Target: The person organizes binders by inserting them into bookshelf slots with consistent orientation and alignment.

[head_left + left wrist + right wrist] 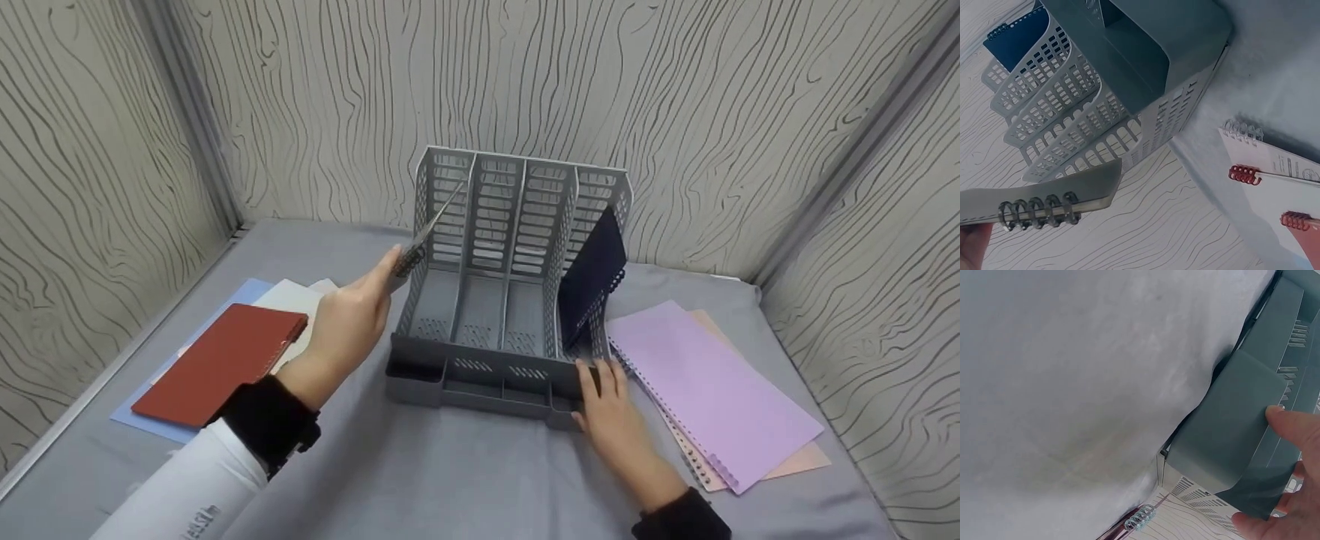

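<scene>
A grey file organizer (442,354) with tall perforated dividers stands on the cloth, small trays along its front. My left hand (349,315) holds a ring-bound notebook (1072,190) with dark rings. Seen almost edge-on from the head, this notebook slants over the organizer's leftmost slot. A dark navy ring-bound notebook (594,277) leans inside the rightmost slot. At the organizer's front right corner, my right hand (615,409) grips the front wall. In the right wrist view, the thumb lies against the tray edge and the fingers reach over the wall.
To the left lies a red notebook (225,364) over white (281,295) and blue (124,415) ones. On the right, a purple notebook (712,390) overlaps a peach one (802,459). Wood-patterned walls (337,97) enclose the table.
</scene>
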Tool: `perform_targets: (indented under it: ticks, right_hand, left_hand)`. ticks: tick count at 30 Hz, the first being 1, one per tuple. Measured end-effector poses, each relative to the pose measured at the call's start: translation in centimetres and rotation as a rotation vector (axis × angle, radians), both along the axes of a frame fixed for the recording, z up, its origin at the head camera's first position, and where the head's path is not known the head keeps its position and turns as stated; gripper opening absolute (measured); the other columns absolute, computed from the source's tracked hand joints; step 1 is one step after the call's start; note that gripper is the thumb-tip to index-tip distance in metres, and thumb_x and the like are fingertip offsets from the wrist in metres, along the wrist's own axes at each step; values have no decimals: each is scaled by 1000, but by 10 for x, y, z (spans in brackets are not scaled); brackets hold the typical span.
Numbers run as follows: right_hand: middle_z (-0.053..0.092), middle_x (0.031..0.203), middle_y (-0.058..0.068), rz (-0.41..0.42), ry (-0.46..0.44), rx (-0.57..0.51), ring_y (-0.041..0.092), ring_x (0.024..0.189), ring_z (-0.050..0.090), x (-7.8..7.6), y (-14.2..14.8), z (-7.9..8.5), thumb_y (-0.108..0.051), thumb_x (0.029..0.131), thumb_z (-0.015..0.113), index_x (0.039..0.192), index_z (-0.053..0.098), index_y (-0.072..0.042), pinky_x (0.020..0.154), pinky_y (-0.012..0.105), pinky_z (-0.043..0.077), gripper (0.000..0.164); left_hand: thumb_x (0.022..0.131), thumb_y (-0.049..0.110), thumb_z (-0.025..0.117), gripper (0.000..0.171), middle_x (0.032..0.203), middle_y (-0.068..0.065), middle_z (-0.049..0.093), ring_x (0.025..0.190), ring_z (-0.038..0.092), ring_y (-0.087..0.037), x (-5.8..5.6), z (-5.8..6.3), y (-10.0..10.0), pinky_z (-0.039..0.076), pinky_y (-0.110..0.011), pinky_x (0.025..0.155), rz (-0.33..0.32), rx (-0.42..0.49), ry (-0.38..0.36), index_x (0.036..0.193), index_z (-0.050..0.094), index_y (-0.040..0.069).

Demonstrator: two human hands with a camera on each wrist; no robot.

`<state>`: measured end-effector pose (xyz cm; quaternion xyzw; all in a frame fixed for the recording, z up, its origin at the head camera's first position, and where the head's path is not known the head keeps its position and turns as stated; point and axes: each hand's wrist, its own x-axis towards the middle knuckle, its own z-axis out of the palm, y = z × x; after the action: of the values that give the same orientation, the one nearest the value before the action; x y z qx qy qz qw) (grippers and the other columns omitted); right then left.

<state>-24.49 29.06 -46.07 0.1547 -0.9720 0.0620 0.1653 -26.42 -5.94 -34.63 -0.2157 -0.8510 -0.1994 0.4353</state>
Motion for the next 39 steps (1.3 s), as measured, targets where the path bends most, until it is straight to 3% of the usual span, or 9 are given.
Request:
perform_targets:
  ticks: [7, 14, 20, 23, 27, 35, 39]
  right_hand:
    - [27, 126, 24, -1, 2, 0, 41, 119, 17, -1, 0, 0, -21, 68, 69, 130, 28, -6, 73, 51, 41, 76]
    - [25, 127, 23, -2, 7, -11, 41, 119, 15, -2, 1, -2, -20, 67, 69, 130, 28, -6, 77, 52, 37, 76]
    - [26, 127, 23, -9, 10, 7, 40, 119, 17, -3, 0, -3, -21, 67, 70, 130, 29, -6, 73, 51, 40, 76]
    - [26, 127, 22, -8, 6, 4, 40, 119, 17, -2, 1, -3, -21, 67, 70, 130, 29, -6, 73, 51, 41, 76]
    - [26, 127, 23, -8, 6, 4, 39, 119, 16, -1, 1, -3, -20, 68, 69, 130, 29, -6, 68, 50, 43, 75]
    - [27, 127, 23, -16, -3, 15, 40, 119, 18, -2, 1, -3, -21, 68, 69, 130, 30, -7, 63, 48, 45, 75]
    - [25, 128, 22, -25, -13, 5, 39, 120, 16, -2, 0, -2, -21, 68, 69, 130, 29, -7, 64, 50, 44, 75]
  left_hand:
    - [76, 0, 49, 50, 100, -12, 60, 50, 53, -21, 0, -3, 8, 44, -31, 43, -37, 5, 21, 125, 42, 8]
    - [76, -3, 48, 52, 100, -12, 60, 42, 42, -15, -1, -5, 15, 41, -28, 40, -75, 13, 17, 126, 40, 8]
    - [77, -1, 48, 50, 97, -12, 60, 48, 51, -17, -2, -9, 22, 45, -28, 46, -107, 49, 14, 126, 40, 7]
    - [78, -1, 49, 48, 75, -10, 61, 43, 46, -15, -3, -10, 27, 42, -26, 41, -117, 69, 32, 125, 42, 7]
    - [78, 0, 48, 48, 51, -2, 45, 39, 33, -11, -5, -11, 36, 33, -24, 36, -129, 89, 41, 125, 42, 8]
    - [79, 1, 46, 47, 64, -10, 59, 47, 50, -15, -6, -12, 52, 44, -25, 44, -176, 145, 23, 126, 40, 7]
    - [81, 2, 46, 46, 67, -11, 60, 48, 52, -15, -7, -12, 60, 44, -24, 45, -191, 158, 18, 126, 39, 6]
